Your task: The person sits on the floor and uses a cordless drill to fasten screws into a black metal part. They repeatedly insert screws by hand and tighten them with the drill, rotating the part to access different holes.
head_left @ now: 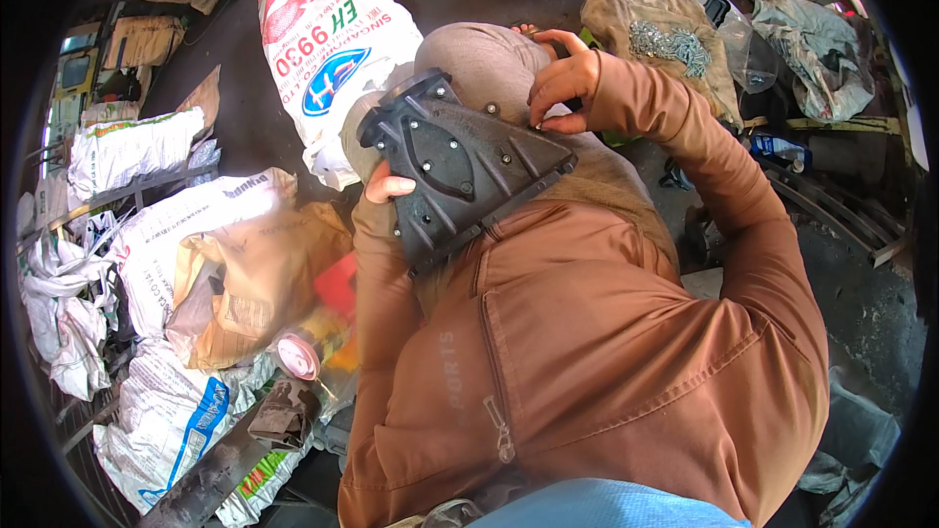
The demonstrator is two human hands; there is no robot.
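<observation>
A black ribbed plastic housing (489,152), roughly triangular with a round collar at its narrow end, rests tilted across my lap. Several small silver screws (426,165) sit in its face and along its edges. My left hand (388,185) grips the housing from its left side; the thumb lies on top and the other fingers are hidden beneath. At the housing's upper right edge, my right hand (567,83) has thumb and forefinger pinched together. Something tiny, possibly a screw, shows at those fingertips, too small to make out.
Loose silver screws (670,44) lie heaped on a brown sack (626,15) beyond my right hand. A large white printed sack (328,39) stands ahead on the left. More sacks and a torn brown paper bag (254,274) crowd my left side. Metal strips (831,205) lie at right.
</observation>
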